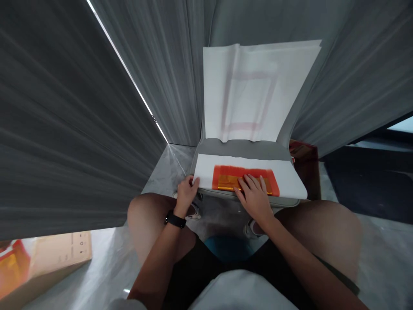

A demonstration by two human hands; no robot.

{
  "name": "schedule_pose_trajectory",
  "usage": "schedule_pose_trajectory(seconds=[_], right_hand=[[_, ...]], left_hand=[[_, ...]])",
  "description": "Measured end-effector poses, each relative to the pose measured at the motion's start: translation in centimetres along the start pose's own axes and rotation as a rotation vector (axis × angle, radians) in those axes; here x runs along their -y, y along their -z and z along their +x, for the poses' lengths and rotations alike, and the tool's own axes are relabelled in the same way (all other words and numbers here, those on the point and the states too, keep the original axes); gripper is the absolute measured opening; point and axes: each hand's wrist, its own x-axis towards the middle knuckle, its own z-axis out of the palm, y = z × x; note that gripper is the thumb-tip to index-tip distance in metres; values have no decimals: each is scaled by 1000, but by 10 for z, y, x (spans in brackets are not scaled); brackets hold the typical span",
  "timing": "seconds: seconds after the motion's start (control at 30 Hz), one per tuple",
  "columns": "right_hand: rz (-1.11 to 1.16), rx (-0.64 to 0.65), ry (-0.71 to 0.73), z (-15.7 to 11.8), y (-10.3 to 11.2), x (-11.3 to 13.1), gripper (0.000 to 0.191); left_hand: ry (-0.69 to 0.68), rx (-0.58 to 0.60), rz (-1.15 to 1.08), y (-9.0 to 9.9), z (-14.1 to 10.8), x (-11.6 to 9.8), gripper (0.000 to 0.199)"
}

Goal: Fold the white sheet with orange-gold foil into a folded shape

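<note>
A white sheet (204, 165) with a red-orange panel (232, 170) lies across the grey chair seat in front of me. Over the panel's near part runs a shiny, golden-orange, film-like strip (226, 183). My left hand (187, 190) pinches the sheet's near left corner, thumb on top; its other fingers are partly hidden at the edge. Spread flat, my right hand (255, 196) presses on the golden strip right of the middle, fingers pointing away from me. Propped against the backrest, more white sheets (251, 92) show a faint pinkish rectangular outline.
Grey curtains (155, 51) hang left and behind the grey chair (245, 148). A cardboard box (61, 252) with red-orange items stands lower left. Right of the chair is a dark red box (305, 165), and farther right a dark flat object (364, 181). My knees flank the seat.
</note>
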Motion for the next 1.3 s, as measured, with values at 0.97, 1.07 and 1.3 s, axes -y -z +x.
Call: schedule_pose_trajectory(seconds=[0.97, 1.07, 1.3], right_hand=[[54, 53, -71, -6, -6, 4, 51], [57, 45, -75, -8, -8, 4, 51], [69, 32, -102, -12, -14, 6, 50]], left_hand=[[70, -97, 1, -5, -2, -1, 26], [80, -102, 4, -5, -3, -2, 26], [76, -90, 1, -2, -3, -5, 29]])
